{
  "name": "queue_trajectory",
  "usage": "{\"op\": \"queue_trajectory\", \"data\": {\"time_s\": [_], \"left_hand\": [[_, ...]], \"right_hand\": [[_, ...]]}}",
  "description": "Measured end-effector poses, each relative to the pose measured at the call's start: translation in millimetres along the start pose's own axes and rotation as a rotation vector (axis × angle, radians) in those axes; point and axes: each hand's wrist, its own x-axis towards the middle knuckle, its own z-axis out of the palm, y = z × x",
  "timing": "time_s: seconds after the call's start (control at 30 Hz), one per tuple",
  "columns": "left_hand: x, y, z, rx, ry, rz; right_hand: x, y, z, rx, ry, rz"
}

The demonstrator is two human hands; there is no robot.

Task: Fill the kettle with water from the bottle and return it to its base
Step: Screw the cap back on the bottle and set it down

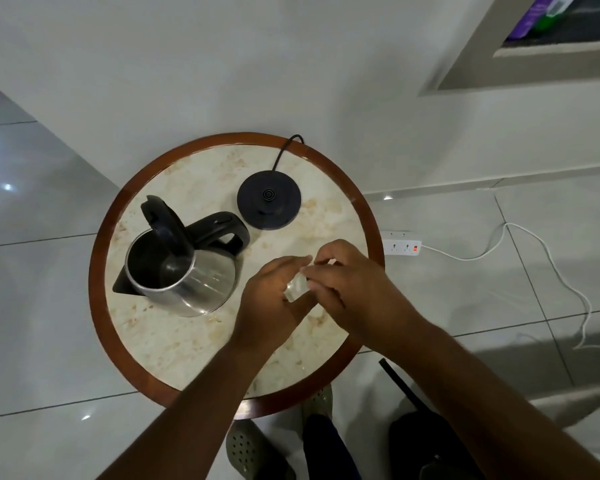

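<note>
A steel kettle (191,271) with a black handle stands on the left of the round table (174,348), its black lid flipped open. Its black round base (269,199) sits apart from it at the back, cord trailing off the far edge. A clear plastic bottle (296,289) stands upright on the right side, seen from above and mostly hidden by my hands. My left hand (274,306) wraps around the bottle's body. The fingers of my right hand (347,282) pinch its top, where the cap is hidden.
The table has a marble-look top and a brown wooden rim, and stands against a white wall. A white power strip (403,247) with a red light lies on the tiled floor to the right, its white cable (548,261) looping away. Green clogs show below the table.
</note>
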Motion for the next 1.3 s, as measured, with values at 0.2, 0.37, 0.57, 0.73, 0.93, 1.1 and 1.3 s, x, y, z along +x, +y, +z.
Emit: {"op": "queue_trajectory", "data": {"time_s": [0.2,0.37,0.57,0.73,0.93,1.1,1.3], "left_hand": [[3,-4,9,-0.049,-0.043,-0.097],[10,-10,17,-0.075,-0.196,-0.208],[14,-13,33,0.071,-0.183,-0.179],[14,-13,29,0.016,-0.166,-0.204],[17,-16,33,0.065,-0.199,-0.159],[22,-22,34,0.085,-0.207,-0.163],[11,-21,18,0.043,-0.346,-0.216]], "right_hand": [[4,2,0,0.057,0.013,0.051],[0,-4,-1,0.007,-0.065,0.041],[13,5,-4,-0.324,-0.185,0.152],[2,9,1,-0.176,-0.084,0.118],[3,8,7,-0.251,-0.120,0.093],[4,8,11,-0.218,0.034,0.182],[7,2,-14,-0.011,0.191,0.277]]}}
